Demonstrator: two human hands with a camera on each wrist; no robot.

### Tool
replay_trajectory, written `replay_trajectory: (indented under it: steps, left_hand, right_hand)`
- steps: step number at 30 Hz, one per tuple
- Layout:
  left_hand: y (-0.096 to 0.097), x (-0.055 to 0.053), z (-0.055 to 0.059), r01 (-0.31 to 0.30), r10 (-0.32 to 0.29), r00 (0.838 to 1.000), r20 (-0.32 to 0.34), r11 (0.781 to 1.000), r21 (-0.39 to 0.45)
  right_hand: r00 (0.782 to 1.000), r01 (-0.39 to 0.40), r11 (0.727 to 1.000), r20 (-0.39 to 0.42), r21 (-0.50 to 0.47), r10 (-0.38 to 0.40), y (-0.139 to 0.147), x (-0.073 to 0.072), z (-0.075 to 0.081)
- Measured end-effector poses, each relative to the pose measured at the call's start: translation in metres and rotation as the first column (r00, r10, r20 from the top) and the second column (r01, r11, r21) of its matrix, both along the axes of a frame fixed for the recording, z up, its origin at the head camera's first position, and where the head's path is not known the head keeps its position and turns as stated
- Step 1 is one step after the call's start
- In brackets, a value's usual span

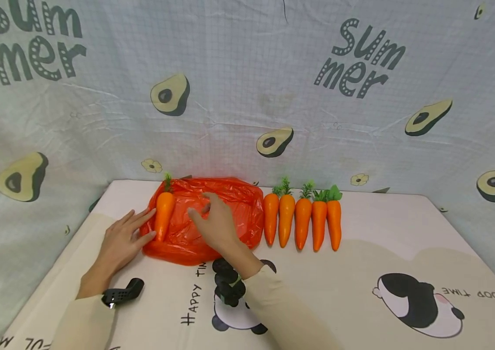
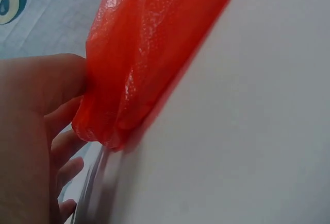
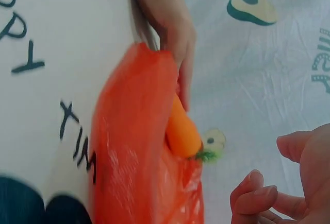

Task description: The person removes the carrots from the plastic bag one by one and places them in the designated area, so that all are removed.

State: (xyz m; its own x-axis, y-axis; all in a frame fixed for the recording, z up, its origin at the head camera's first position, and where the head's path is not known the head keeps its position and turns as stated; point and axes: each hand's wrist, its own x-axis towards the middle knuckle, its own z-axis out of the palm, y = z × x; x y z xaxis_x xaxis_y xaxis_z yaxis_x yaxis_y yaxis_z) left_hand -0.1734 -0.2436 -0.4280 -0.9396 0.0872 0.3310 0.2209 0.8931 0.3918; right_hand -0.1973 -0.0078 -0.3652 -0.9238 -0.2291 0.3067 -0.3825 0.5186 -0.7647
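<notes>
A red plastic bag lies spread on the table with its opening facing up. One orange carrot with a green top lies along the bag's left inner side; its top end also shows in the right wrist view. My left hand touches the bag's left edge beside that carrot, with fingers extended; in the left wrist view the bag hides some fingertips. Over the middle of the bag hovers my right hand, thumb and fingers spread apart, holding nothing. Several more carrots lie side by side against the bag's right side.
The white table bears printed pandas and lettering. Behind it hangs a pale cloth with avocado prints. A black wrist strap device is on my left wrist, and a dark bobbled band lies by my right wrist.
</notes>
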Motion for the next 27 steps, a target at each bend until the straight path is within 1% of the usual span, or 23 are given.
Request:
replay_trajectory:
  steps: [7, 13, 15, 18, 21, 27]
  left_hand:
    - [-0.007, 0.003, 0.003, 0.05, -0.051, 0.998, 0.042, 0.998, 0.026]
    - [-0.01, 0.003, 0.005, 0.055, -0.063, 0.99, 0.125, 0.997, 0.062]
    - [-0.011, 0.003, 0.006, 0.057, -0.066, 0.988, 0.141, 0.996, 0.069]
    - [-0.013, 0.003, 0.007, 0.06, -0.073, 0.983, 0.165, 0.995, 0.084]
    - [-0.013, 0.003, 0.008, 0.065, -0.081, 0.981, 0.174, 0.993, 0.096]
    - [-0.013, 0.005, 0.008, 0.081, -0.104, 0.98, 0.17, 0.987, 0.138]
  right_hand:
    - [0.999, -0.016, 1.0, 0.029, 0.015, 0.015, -0.025, 0.001, -0.005]
    - [0.999, -0.018, 1.0, 0.035, 0.015, 0.018, -0.042, 0.001, -0.014]
    - [0.999, -0.012, 1.0, 0.039, 0.02, 0.011, -0.047, 0.0, -0.016]
    - [0.998, -0.002, 1.0, 0.07, 0.028, 0.0, -0.055, 0.001, -0.02]
    - [0.995, -0.003, 0.999, 0.096, 0.037, 0.0, -0.062, 0.002, -0.022]
    - [0.991, 0.01, 0.998, 0.135, 0.055, -0.018, -0.073, 0.001, -0.028]
